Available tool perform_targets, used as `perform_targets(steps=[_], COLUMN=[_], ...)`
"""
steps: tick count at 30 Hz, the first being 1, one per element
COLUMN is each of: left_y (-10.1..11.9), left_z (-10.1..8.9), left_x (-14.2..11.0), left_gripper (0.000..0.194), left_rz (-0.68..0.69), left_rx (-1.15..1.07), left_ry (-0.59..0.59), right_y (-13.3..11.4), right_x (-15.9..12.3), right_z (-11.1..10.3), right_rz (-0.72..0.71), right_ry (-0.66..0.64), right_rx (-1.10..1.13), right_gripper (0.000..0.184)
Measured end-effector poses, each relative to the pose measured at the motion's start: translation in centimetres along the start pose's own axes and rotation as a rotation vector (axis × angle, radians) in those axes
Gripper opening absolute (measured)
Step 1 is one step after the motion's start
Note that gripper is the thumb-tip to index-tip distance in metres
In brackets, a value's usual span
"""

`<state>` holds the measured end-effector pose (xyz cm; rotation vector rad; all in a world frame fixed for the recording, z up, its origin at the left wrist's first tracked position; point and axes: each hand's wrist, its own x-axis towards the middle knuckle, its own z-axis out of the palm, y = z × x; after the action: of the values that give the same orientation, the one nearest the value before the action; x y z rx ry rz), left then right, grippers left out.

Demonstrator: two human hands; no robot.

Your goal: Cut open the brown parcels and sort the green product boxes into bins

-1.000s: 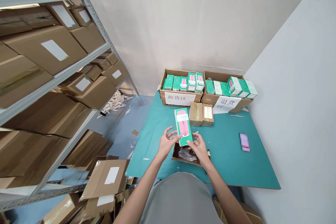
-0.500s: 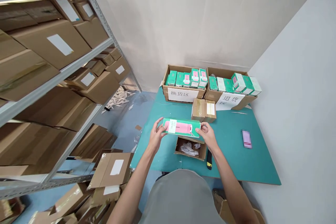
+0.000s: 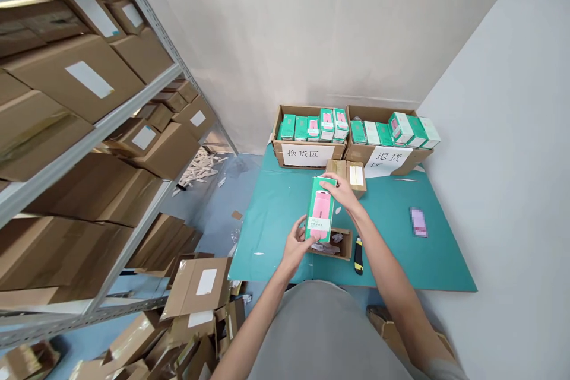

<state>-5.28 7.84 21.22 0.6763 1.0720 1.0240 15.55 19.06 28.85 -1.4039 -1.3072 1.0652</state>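
Observation:
I hold a green product box [image 3: 321,208] with a pink picture on its face, lengthwise away from me, above the green table [image 3: 276,214]. My left hand [image 3: 297,243] grips its near end and my right hand [image 3: 342,190] grips its far end. Just beneath it an opened small cardboard box [image 3: 339,245] with crumpled paper inside sits on the table.
Two labelled cartons [image 3: 307,151] [image 3: 385,157] full of green boxes stand at the table's far edge, with two small taped boxes [image 3: 351,173] before them. A box cutter [image 3: 358,255] and a phone [image 3: 418,221] lie on the table. Shelving [image 3: 89,130] with cartons fills the left; loose cardboard [image 3: 196,291] litters the floor.
The green box was turned from sideways to lengthwise: my right hand went to its far end, my left hand to its near end. One second ago it stood upright over the opened box.

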Motion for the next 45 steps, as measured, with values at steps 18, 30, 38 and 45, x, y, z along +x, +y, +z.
perform_targets(steps=[18,30,38,45], left_y=[-0.3,0.5,0.2,0.3], left_z=[1.7,0.0,1.1,-0.2], left_x=[-1.7,-2.5,-2.4,-2.6], left_gripper=[0.075,0.084,0.110,0.077], left_rz=[0.225,0.044,0.202,-0.049], left_rx=[0.236,-0.014,0.155,-0.203], left_ry=[0.192,0.174,0.256,0.126], right_y=[-0.9,-1.3,-1.7,-0.8], right_x=[-3.0,-3.8,-4.5,-4.0], right_z=[2.4,0.0,0.3,-0.4], right_rz=[-0.196,-0.145,-0.134,-0.126], right_ry=[0.177,0.138,0.201,0.173], right_rx=[-0.233,0.025,-0.192,0.007], right_gripper=[0.037,0.035,0.049,0.043])
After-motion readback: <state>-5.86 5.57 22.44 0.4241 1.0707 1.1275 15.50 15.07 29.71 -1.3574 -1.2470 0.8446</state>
